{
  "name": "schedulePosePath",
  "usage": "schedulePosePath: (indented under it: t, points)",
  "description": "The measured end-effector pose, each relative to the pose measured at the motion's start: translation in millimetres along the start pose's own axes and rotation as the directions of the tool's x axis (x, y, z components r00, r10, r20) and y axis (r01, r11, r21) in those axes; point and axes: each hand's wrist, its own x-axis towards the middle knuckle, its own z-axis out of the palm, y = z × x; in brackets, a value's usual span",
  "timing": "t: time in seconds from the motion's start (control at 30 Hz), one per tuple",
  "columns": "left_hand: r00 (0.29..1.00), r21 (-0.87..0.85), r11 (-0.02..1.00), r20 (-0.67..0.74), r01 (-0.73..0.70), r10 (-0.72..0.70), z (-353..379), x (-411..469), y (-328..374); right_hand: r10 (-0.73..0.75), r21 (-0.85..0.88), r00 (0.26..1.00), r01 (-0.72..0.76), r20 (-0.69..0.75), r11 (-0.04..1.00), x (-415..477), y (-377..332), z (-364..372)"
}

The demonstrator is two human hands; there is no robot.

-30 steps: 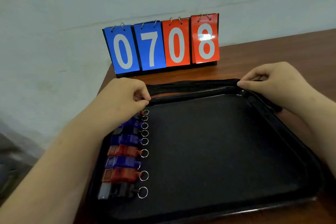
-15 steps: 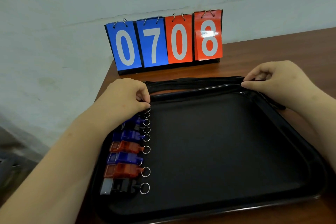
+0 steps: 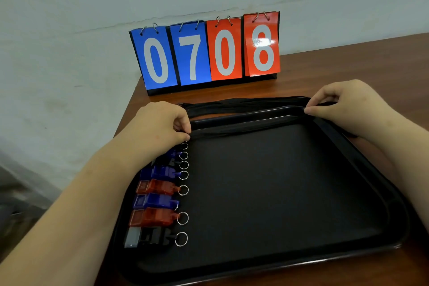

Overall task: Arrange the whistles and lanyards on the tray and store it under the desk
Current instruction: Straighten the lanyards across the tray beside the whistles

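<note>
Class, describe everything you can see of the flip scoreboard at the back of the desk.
The flip scoreboard stands upright on the brown desk, against the pale wall, beyond the black tray. Four glossy cards hang from metal rings on a black stand: two blue on the left, two red-orange on the right, white digits reading 0708. Glare marks the 8. Nothing else touches it.

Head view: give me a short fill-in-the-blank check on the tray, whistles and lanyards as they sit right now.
1. The whistles lie in a column along the ____ side of the tray.
2. The flip scoreboard behind the tray reads ____.
3. The black lanyards stretch along the tray's ____ edge, between the left hand and the right hand.
4. The whistle nearest the camera is ____ in colour.

Missing words: left; 0708; far; black
</note>
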Motion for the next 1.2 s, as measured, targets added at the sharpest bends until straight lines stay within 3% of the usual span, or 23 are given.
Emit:
schedulePosePath:
  t: [0.93,1.2]
  points:
    - [1.0,0.053,0.998,-0.022,0.021,-0.02,-0.7,-1.4,1.4,-0.102,-0.06,0.995,0.101,-0.004,0.993,2.4,-0.8,4.9]
    - [0.982,-0.004,1.0,-0.188,0.023,-0.023,-19.2,0.9,0.0,-0.167,-0.035,0.985,0.165,-0.051,0.986,1.9,-3.5,2.2]
